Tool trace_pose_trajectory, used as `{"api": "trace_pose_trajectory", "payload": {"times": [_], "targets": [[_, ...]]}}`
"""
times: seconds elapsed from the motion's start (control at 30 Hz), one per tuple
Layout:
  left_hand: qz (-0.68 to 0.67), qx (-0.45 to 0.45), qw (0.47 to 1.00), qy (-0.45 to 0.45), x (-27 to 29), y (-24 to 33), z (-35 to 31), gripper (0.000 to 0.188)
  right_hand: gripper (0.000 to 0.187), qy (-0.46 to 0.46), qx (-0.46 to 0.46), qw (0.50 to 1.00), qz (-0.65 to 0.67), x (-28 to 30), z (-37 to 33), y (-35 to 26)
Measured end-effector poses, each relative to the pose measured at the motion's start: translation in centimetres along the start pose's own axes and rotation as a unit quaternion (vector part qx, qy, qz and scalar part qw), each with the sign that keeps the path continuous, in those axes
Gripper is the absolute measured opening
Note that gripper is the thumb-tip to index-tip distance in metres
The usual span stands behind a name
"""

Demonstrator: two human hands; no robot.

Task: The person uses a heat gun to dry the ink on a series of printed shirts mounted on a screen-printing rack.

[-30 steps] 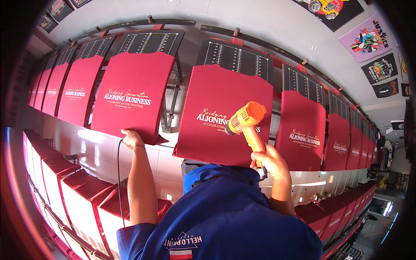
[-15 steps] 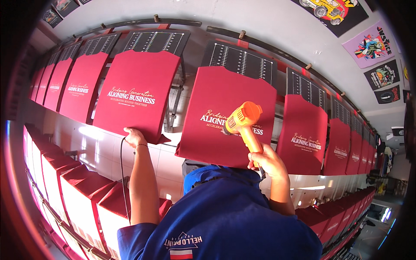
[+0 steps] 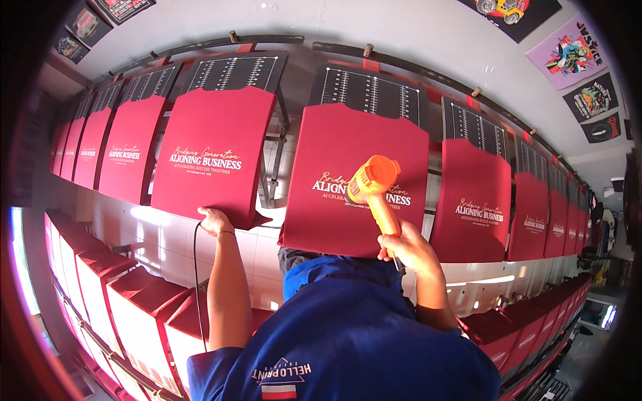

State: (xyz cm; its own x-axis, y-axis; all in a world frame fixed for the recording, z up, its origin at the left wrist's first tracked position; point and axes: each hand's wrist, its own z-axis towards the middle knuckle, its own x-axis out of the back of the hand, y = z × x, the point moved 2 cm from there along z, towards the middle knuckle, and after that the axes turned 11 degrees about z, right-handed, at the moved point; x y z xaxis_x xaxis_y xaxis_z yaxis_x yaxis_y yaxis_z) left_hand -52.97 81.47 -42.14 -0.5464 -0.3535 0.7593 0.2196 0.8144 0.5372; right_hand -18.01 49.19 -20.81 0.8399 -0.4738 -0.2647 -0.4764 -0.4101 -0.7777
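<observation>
Holds orange heat gun [image 3: 376, 182] over red shirt [image 3: 348, 144] with right grip [image 3: 409, 248] wrapped round handle [image 3: 386, 217], pinches black cord [image 3: 196, 267] in left grip [image 3: 215, 222], could scorch print [image 3: 328, 187] by lingering too close

Floor tiles [image 3: 160, 244]: sunlight glare, left of heat gun [image 3: 376, 182]
T-shirts [image 3: 139, 321] below-left of it: blown-out white
Rail [image 3: 421, 69] beyond it: fisheye-bowed

Orange heat gun [image 3: 377, 190] over shirt [image 3: 341, 144]
</observation>
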Motion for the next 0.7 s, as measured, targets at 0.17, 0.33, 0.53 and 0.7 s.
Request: {"api": "trace_pose_trajectory", "payload": {"times": [0.17,0.33,0.53,0.7], "targets": [[-0.016,-0.002,0.999,-0.033,0.1,0.0,0.0,0.075,0.026,-0.019,-0.017,0.999,0.024,0.1,0.3,0.3],[-0.044,-0.040,0.998,-0.032,1.4,0.4,-1.9,0.074,0.024,0.007,-0.014,1.000,0.022,-1.8,0.6,0.0],[0.002,-0.141,0.985,-0.096,0.0,-1.6,1.7,0.075,0.016,0.069,0.000,0.998,0.010,-5.3,0.6,-0.2],[-0.023,-0.197,0.978,-0.071,-0.4,-2.1,1.5,0.063,0.018,0.104,0.003,0.995,0.006,-6.7,0.7,0.1]]}}
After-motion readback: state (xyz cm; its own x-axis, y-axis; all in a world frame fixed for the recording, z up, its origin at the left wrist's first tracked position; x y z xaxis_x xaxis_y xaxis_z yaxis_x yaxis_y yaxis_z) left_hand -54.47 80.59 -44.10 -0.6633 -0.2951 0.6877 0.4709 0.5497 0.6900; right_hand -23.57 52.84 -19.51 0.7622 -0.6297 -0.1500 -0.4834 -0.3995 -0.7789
